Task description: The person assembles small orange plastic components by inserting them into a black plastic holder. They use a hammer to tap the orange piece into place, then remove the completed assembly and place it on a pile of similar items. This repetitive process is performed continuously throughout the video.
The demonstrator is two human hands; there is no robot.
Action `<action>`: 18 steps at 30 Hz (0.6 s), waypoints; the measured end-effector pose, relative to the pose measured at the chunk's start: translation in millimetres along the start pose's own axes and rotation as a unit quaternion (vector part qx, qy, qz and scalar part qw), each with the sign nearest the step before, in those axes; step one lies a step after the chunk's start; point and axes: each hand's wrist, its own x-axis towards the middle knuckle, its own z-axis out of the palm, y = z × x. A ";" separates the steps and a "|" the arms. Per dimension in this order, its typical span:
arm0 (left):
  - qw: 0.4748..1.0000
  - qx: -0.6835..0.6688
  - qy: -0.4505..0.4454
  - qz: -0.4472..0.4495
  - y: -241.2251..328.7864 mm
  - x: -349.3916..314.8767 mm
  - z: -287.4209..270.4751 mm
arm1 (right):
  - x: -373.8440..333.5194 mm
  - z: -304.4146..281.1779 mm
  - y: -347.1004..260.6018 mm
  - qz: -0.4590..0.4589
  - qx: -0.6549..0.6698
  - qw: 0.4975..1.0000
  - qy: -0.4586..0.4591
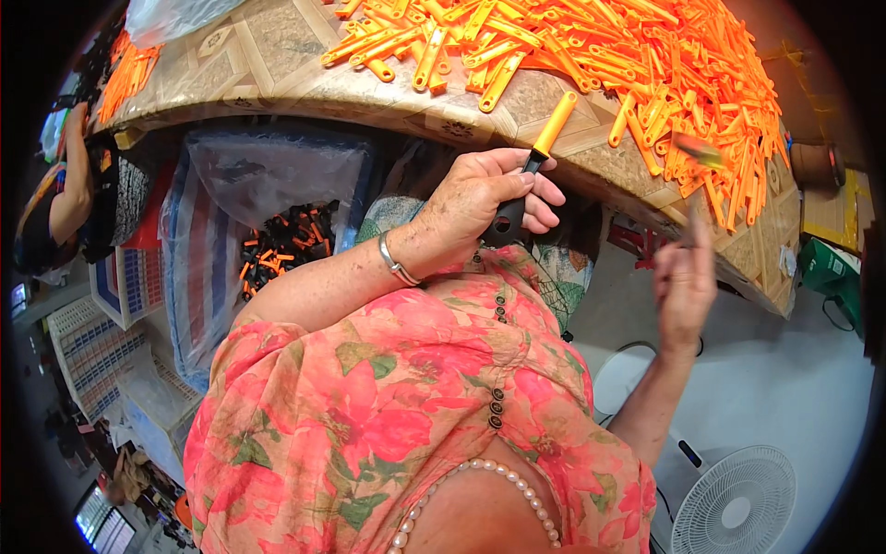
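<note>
My left hand (494,194) is closed around a black handle (509,214) with a hole at its lower end. A long orange plastic piece (556,125) sits on the handle's upper end and points up toward the table. My right hand (685,291) is raised at the table's right edge, closed on what looks like a small hammer (699,150), its head smeared by motion. The hammer is apart from the orange piece. Many loose orange plastic pieces (591,46), long and slotted with a hole, lie heaped on the table beyond my hands.
The patterned table (268,69) has a curving front edge before me. Below it at left, a striped, plastic-lined container (198,222) holds black and orange pieces (286,245). White crates (83,342) stand farther left, near another person's arm (72,198). A white fan (736,511) is at lower right.
</note>
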 end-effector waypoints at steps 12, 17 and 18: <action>1.000 0.012 0.003 0.013 -0.4 1.0 1.0 | -8.7 47.1 -24.0 -0.034 -0.112 0.976 -0.182; 1.000 0.016 0.011 0.009 0.5 1.0 0.7 | -7.2 43.8 -32.1 -0.069 -0.123 0.977 -0.159; 1.000 0.013 0.012 0.009 0.5 0.7 0.6 | -7.9 43.9 -31.7 -0.098 -0.126 0.976 -0.146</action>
